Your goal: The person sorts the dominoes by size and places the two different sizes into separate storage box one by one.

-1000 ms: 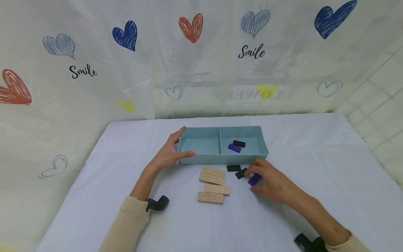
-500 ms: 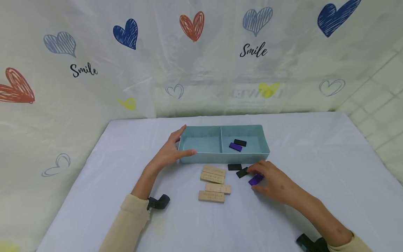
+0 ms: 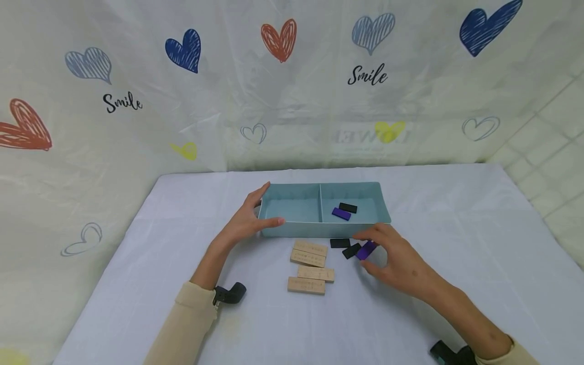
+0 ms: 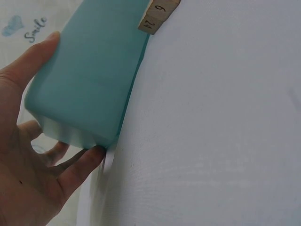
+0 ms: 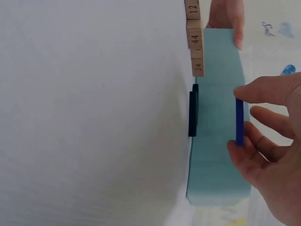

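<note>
In the head view a light blue two-compartment box point(image 3: 292, 230) stands on the table. My left hand point(image 3: 241, 223) grips its left end, thumb at the front rim and fingers spread round the end wall. My right hand point(image 3: 401, 258) pinches a small flat purple block point(image 3: 366, 250) between thumb and fingertips, in front of the box's right half. The right wrist view shows this purple block point(image 5: 239, 123) edge-on, held up off the table. Just below it lie two black blocks point(image 3: 339, 243). Inside the right compartment are a purple block point(image 3: 341, 214) and a black block point(image 3: 348, 208).
Several wooden blocks point(image 3: 306, 286) with printed numbers lie in a loose column before the box. A white cloth covers the table point(image 3: 255, 329). Behind it hangs a pale sheet point(image 3: 310, 101) printed with hearts.
My right hand has lifted the purple block from the table and shifted slightly left and toward the box, its fingers more spread. The left hand has kept its place on the box.
</note>
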Motion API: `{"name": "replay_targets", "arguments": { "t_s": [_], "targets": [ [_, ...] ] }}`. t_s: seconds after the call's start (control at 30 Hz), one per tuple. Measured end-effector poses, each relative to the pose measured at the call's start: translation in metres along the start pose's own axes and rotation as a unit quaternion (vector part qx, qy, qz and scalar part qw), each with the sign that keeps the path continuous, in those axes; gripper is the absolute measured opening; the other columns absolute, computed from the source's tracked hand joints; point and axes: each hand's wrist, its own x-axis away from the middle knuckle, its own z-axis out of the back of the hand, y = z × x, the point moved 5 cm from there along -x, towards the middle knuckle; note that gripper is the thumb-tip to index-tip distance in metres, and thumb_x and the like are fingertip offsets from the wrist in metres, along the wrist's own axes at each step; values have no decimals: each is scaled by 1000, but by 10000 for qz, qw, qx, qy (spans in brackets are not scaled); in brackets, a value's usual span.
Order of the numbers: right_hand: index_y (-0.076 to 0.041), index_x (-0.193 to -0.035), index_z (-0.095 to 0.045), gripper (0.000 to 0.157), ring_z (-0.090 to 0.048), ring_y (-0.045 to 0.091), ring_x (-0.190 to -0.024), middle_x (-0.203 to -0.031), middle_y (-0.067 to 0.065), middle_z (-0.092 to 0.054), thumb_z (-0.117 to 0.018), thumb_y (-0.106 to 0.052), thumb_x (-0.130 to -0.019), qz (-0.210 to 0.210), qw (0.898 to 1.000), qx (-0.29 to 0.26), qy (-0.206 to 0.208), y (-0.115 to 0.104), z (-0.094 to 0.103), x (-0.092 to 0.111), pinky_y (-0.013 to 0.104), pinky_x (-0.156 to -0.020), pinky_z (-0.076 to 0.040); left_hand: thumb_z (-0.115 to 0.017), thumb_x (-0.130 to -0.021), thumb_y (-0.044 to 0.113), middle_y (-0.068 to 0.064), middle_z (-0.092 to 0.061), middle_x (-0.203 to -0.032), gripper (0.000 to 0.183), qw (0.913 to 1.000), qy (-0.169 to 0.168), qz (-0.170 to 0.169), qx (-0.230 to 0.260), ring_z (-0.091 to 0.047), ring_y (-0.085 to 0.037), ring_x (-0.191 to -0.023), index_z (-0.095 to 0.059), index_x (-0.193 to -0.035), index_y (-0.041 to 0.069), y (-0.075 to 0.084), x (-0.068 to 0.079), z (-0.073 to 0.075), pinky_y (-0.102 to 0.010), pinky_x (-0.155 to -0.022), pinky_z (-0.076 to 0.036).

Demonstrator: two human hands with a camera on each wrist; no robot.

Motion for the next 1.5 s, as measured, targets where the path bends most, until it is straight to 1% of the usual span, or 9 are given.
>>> {"name": "replay_targets", "arguments": {
  "t_s": [0.07, 0.13, 0.2, 0.27, 0.33, 0.43, 0.73, 1.1, 1.5],
  "targets": [
    [-13, -125, -69, 54, -63, 17, -105, -118, 1, -64, -88, 0, -75, 192, 9995, 16, 247, -2, 4, -1, 41, -88, -61, -85, -82, 52, 0, -13, -175, 109, 10000, -2, 20, 11, -27, -31, -159, -17, -166, 42, 0, 0, 0, -63, -120, -35],
    [-14, -122, -71, 53, -62, 15, -108, -118, -1, -64, -89, 1, -74, 352, 9982, 0, 476, -4, 7, -2, 29, -90, -58, -86, -81, 52, 0, -13, -175, 109, 10000, -1, 38, 11, -27, -31, -159, -17, -166, 43, 0, 0, 0, -63, -120, -36],
    [-15, -120, -71, 52, -60, 13, -111, -119, -3, -63, -89, 1, -74, 451, 9968, -20, 664, -5, 10, -3, 16, -93, -53, -86, -82, 52, 0, -13, -175, 109, 10000, 2, 31, 2, -27, -32, -159, -17, -166, 43, 1, 0, 0, -63, -120, -36],
    [-16, -120, -71, 51, -58, 11, -113, -119, -4, -63, -89, 1, -75, 489, 9956, -53, 798, -5, 12, -4, 7, -95, -45, -85, -82, 51, -1, -13, -175, 109, 10000, 3, 12, -5, -27, -32, -159, -17, -166, 43, 1, 1, 0, -63, -119, -37],
    [-17, -119, -71, 51, -56, 11, -114, -119, -3, -63, -88, 2, -75, 475, 9950, -94, 872, -5, 13, -5, 3, -96, -42, -85, -82, 51, -1, -13, -175, 109, 10000, -4, -12, -4, -27, -33, -159, -17, -166, 43, 1, 0, 0, -63, -119, -37],
    [-18, -119, -71, 50, -56, 11, -114, -120, -3, -64, -88, 2, -76, 406, 9949, -85, 922, -6, 15, -8, 5, -95, -44, -85, -82, 50, 0, -13, -175, 108, 10000, 1, -14, 11, -27, -32, -159, -17, -166, 44, -1, 0, 0, -63, -119, -37],
    [-14, -116, -72, 47, -55, 7, -111, -118, -1, -64, -88, 3, -76, 364, 9931, -197, 1100, 0, 18, -16, 2, -90, -42, -86, -81, 51, -1, -12, -175, 109, 10000, 19, 18, 11, -26, -33, -159, -17, -166, 44, -2, 0, 0, -63, -119, -37],
    [-12, -116, -71, 44, -60, 19, -109, -117, 3, -65, -87, 3, -78, 152, 9918, -267, 1237, 7, 23, -26, -4, -90, -38, -85, -83, 51, -1, -13, -175, 108, 10000, 3, -28, -59, -26, -33, -159, -16, -167, 41, -1, 0, 0, -64, -119, -37],
    [-9, -117, -72, 43, -63, 21, -103, -115, 6, -66, -85, 7, -79, 307, 9876, -622, 1411, 5, 27, -39, -3, -93, -39, -85, -83, 50, -1, -14, -175, 108, 10000, 7, -19, -89, -27, -33, -159, -16, -166, 43, 0, 1, 0, -63, -120, -36]
  ]
}}
